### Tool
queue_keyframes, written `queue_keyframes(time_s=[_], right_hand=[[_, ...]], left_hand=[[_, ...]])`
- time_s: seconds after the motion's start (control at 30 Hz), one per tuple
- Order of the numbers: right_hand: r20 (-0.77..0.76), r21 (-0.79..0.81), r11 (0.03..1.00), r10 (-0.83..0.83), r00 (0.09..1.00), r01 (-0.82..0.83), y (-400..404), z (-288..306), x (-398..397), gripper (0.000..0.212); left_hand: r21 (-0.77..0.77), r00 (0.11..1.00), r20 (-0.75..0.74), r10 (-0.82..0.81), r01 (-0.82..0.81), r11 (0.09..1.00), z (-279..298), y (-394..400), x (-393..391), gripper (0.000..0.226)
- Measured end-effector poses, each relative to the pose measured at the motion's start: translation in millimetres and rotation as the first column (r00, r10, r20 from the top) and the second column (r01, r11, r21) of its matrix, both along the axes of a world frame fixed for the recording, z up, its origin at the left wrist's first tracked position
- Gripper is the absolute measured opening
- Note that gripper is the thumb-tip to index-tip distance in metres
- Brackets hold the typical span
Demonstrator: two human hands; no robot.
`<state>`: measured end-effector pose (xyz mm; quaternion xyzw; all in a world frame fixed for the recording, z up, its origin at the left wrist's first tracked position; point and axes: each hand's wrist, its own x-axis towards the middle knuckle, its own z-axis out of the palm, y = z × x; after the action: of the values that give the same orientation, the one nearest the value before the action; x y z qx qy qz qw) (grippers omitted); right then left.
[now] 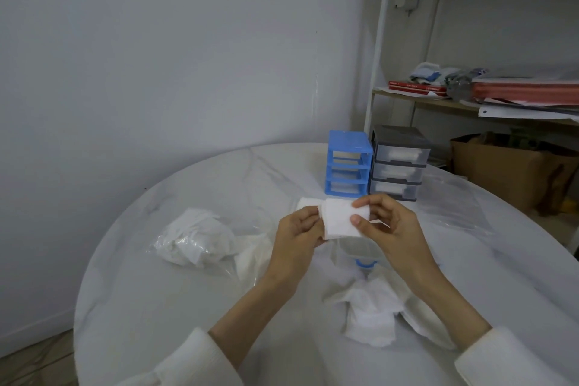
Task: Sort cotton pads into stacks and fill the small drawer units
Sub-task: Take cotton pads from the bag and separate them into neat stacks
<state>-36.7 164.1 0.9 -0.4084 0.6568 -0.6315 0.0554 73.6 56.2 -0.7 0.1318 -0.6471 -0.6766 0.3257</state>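
Nearest me: a loose heap of cotton pads lies on the white round table, just right of centre, below my wrists. Above it, a clear pulled-out drawer with a blue handle sits on the table, partly hidden under my hands.

Both hands are raised over the table holding one small stack of pads. My left hand curls round the stack's left edge, fingers wrapped behind it. My right hand pinches the right edge, thumb on the front face, fingertips over the top.

To the left, a clear plastic bag holds crumpled white pads. Another pad shows just behind my left fingers; whether it rests on the table I cannot tell.

Farther back: blue drawer unit, upright, at least the top slot open. Touching or just beside it on the right, grey drawer unit, three clear drawers closed, white contents visible inside.
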Motion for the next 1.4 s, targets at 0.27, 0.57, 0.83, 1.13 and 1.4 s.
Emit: queue_keyframes(time_s=[0.27,0.57,0.83,1.13,1.4], right_hand=[[-0.073,0.032,0.999,-0.031,0.997,0.033,-0.2,-4.1,-0.2,0.020],[-0.120,0.039,0.997,-0.059,0.991,0.065,-0.8,-7.0,-0.4,0.019],[-0.136,0.016,0.995,-0.094,0.986,0.097,-1.0,-7.5,2.0,0.022],[-0.163,-0.030,0.991,-0.132,0.978,0.129,-0.5,-4.8,4.7,0.022],[-0.287,-0.064,0.986,-0.165,0.944,0.153,1.7,-3.6,0.1,0.018]], left_hand=[[0.064,1.000,-0.009,-0.013,0.014,0.998,0.4,1.9,-0.6,0.032],[-0.055,0.997,0.009,0.075,-0.074,0.996,-2.7,0.8,-3.1,0.028],[-0.008,0.999,-0.005,0.037,-0.037,0.999,0.7,2.3,-1.4,0.027],[-0.020,0.999,0.026,0.042,-0.041,0.999,-2.6,-0.1,-3.3,0.018],[0.052,0.998,0.014,0.053,-0.054,0.997,-2.1,-1.9,-2.6,0.021]])
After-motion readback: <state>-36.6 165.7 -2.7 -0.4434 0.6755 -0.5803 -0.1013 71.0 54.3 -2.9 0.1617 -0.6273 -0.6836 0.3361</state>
